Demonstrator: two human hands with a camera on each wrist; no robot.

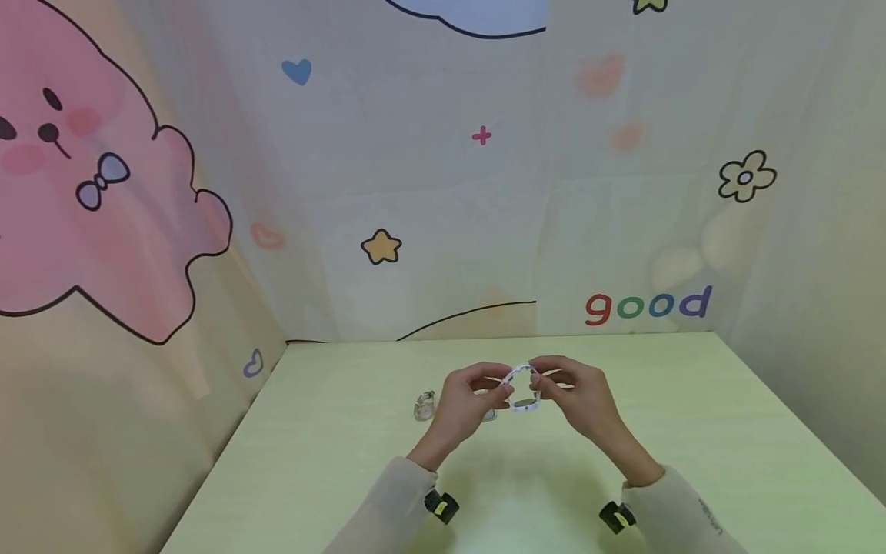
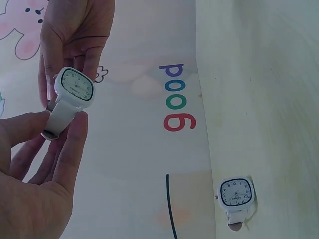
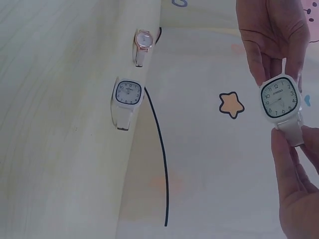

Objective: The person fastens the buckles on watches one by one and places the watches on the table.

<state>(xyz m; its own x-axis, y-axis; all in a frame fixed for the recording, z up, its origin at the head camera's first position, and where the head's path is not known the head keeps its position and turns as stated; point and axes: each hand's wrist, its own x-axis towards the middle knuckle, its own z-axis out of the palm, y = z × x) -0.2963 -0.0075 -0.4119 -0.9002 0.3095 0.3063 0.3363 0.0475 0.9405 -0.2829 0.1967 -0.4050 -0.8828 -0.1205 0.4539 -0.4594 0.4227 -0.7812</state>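
A white wristwatch (image 1: 526, 405) with a rounded-square dial is held up above the table between both hands, its strap bent into a loop. The left hand (image 1: 462, 398) pinches one side of the strap. On the other side, the right hand (image 1: 580, 394) pinches the strap between thumb and fingers. In the right wrist view the black-ringed dial of the held watch (image 3: 280, 97) shows plainly. Behind the left hand, a second white square watch (image 3: 128, 93) lies on the table, partly hidden in the head view. A smaller watch with a rose-gold rim (image 3: 144, 40) lies farther left.
The pale green table (image 1: 332, 477) reaches back to a printed curtain (image 1: 443, 231) with stars, hearts and the word "good". Similar curtain hangs along both sides. Black-and-yellow devices (image 1: 441, 506) sit at both sleeve cuffs.
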